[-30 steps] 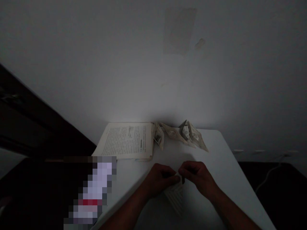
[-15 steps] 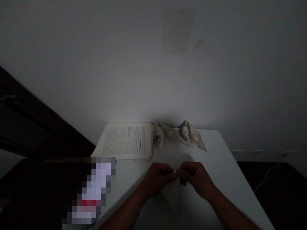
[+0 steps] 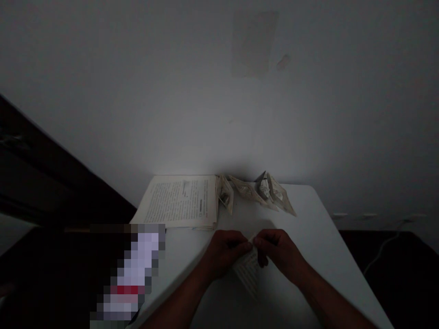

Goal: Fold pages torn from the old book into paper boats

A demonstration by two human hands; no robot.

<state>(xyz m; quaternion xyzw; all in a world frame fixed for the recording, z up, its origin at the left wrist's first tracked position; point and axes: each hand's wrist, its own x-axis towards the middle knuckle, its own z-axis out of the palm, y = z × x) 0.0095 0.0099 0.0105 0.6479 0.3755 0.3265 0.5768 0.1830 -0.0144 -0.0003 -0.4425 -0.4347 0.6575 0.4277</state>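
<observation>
A folded piece of printed paper (image 3: 249, 274) hangs between my hands above the white table, its pointed end toward me. My left hand (image 3: 226, 251) pinches its upper edge from the left, thumb along the top. From the right, my right hand (image 3: 276, 249) pinches the same upper edge close beside the left thumb, its lower fingers curled. The fingertips hide the paper's top part. Beyond my hands, several folded paper boats (image 3: 245, 191) made of printed pages stand in a row near the wall.
A stack of printed pages (image 3: 178, 201) lies at the table's back left, beside the boats. The white table (image 3: 325, 256) meets a pale wall (image 3: 171, 100). A pixelated bright object (image 3: 137, 269) is at the left table edge. A cable (image 3: 382, 246) hangs at the right.
Both hands have risen slightly with the folded paper. Its lower tip has shifted up and a little to the right. The boats and page stack stay put.
</observation>
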